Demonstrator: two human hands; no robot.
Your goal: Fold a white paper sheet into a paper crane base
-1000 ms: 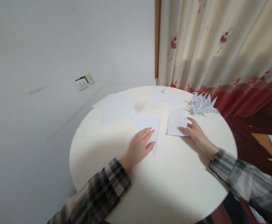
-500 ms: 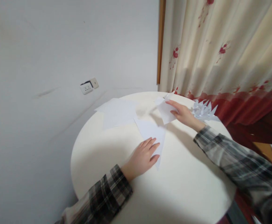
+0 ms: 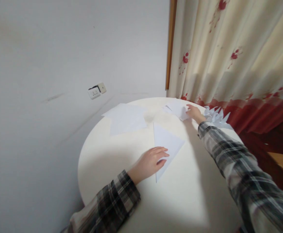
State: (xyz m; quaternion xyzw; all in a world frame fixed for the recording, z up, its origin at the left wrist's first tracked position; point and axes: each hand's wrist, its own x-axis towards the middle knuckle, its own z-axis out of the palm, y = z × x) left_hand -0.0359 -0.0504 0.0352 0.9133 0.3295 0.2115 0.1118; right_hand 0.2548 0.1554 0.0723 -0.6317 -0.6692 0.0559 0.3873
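Note:
My left hand [image 3: 151,163] rests open on a triangular folded sheet of white paper [image 3: 167,139], with its fingers stretched over the lower part and its thumb apart. Near the far right edge of the table, my right hand [image 3: 194,112] is at the side of a smaller piece of white paper [image 3: 177,108]. Its fingertips are at the paper's right edge, finger and thumb slightly apart. That piece lies among other white paper pieces, and where they overlap is hard to make out.
The round white table [image 3: 102,161] stands by a wall with a socket [image 3: 94,93]. Large white sheets [image 3: 128,118] lie at its back left. Pointed folded paper shapes [image 3: 215,115] stand at the right edge, before a flowered curtain [image 3: 229,64].
My right hand has carried the smaller paper back and right and has drawn to its edge. The triangular sheet under my left hand has turned, its wide corner now pointing right.

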